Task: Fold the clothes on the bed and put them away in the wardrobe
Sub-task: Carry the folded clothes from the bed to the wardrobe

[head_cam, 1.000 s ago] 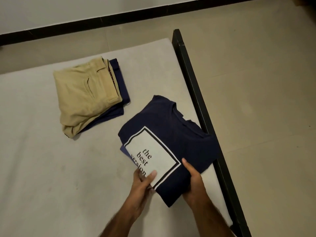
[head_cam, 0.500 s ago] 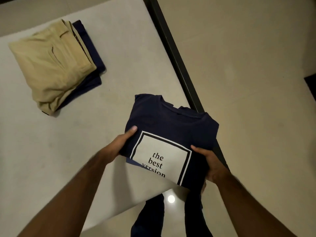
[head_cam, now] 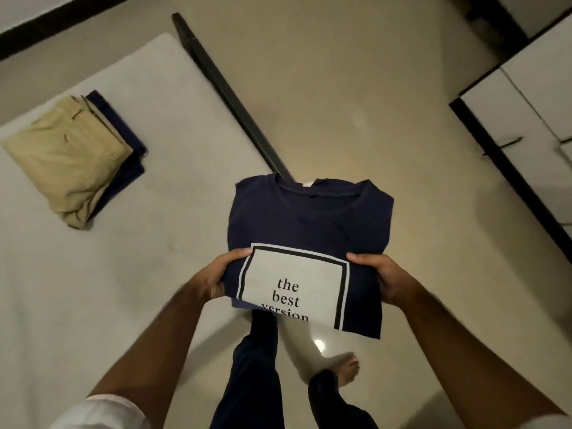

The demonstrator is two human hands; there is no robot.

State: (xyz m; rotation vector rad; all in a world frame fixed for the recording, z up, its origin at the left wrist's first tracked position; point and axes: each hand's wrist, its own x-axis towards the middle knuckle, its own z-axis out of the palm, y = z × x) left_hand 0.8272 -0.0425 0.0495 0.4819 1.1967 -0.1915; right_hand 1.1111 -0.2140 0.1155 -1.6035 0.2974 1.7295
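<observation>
Between the left hand [head_cam: 216,281] and the right hand [head_cam: 385,278], each gripping one side edge, hangs the folded navy T-shirt [head_cam: 309,221], lifted off the bed [head_cam: 154,243]. Soft and light, it will likely sag unless held from both sides. Open floor [head_cam: 356,103] ahead leads to the wardrobe [head_cam: 532,113] beyond the right hand.

pale sleeve [head_cam: 102,411], dark trousers [head_cam: 250,376] (feet bare)

- Folded navy T-shirt [head_cam: 309,218]: matt cloth with a smooth white printed panel.
- Khaki trousers [head_cam: 65,162]: matt woven cloth.
- Mattress [head_cam: 93,274]: pale matt fabric.
- Floor [head_cam: 356,88]: glossy, reflecting a lamp.
- Bed frame [head_cam: 223,88]: dark, possibly metal.
</observation>
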